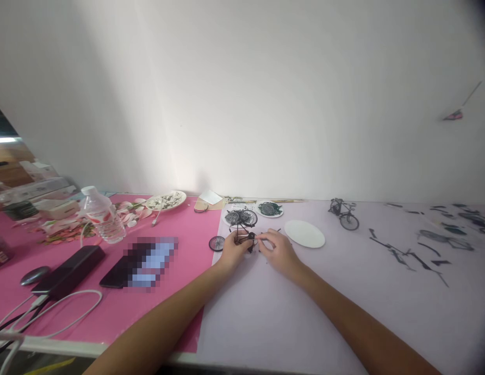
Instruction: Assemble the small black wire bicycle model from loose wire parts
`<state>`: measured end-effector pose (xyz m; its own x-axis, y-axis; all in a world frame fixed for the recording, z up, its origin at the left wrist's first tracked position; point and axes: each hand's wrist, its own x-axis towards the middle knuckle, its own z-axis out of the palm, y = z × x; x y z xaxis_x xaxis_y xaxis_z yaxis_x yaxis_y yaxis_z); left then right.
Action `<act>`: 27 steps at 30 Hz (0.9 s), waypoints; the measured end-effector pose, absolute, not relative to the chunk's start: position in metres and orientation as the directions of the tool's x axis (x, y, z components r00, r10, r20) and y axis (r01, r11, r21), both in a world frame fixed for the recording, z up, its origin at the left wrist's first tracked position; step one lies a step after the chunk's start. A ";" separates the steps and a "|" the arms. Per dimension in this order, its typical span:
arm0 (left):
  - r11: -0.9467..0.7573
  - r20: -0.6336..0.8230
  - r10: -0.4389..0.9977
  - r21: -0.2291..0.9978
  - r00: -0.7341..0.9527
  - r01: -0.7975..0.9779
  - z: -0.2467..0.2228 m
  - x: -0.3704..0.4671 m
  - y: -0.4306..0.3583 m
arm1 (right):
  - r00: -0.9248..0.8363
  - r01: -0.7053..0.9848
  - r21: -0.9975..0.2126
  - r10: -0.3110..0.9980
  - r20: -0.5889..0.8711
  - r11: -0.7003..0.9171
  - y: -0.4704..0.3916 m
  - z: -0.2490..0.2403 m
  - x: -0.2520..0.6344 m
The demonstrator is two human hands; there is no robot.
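A black miniature bicycle is gripped in my left hand, whose fingers and thumb close around its frame. One spoked wheel shows just left of this hand; whether it is joined to the held bicycle I cannot tell. My right hand pinches thumb and forefinger together at the bicycle's right side, and what lies between the fingertips is too small to make out. Behind the hands, spoked miniature wheels rest on a white plate. Another plate carries dark green and black parts.
To the right are a white oval plate, a standing miniature bicycle and scattered black parts. On the pink left side lie a phone, a black power brick with cables, a water bottle and petals.
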<state>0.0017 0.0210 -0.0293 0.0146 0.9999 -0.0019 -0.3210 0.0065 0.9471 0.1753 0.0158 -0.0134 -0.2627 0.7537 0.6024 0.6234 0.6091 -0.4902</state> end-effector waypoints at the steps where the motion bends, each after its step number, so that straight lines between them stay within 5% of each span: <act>1: 0.006 0.001 1.000 0.945 0.020 -0.327 -0.030 0.002 0.021 | -0.262 0.624 -0.490 0.753 0.603 0.609 0.016 -0.014 0.175; 15: -0.094 0.102 0.995 0.965 0.019 -0.247 -0.051 0.001 0.034 | -0.330 0.646 -0.412 0.722 0.609 0.643 0.014 -0.010 0.177; 27: -0.154 0.157 0.988 0.975 0.006 -0.163 -0.051 0.001 0.033 | -0.454 0.711 -0.164 0.625 0.635 0.684 0.019 -0.013 0.179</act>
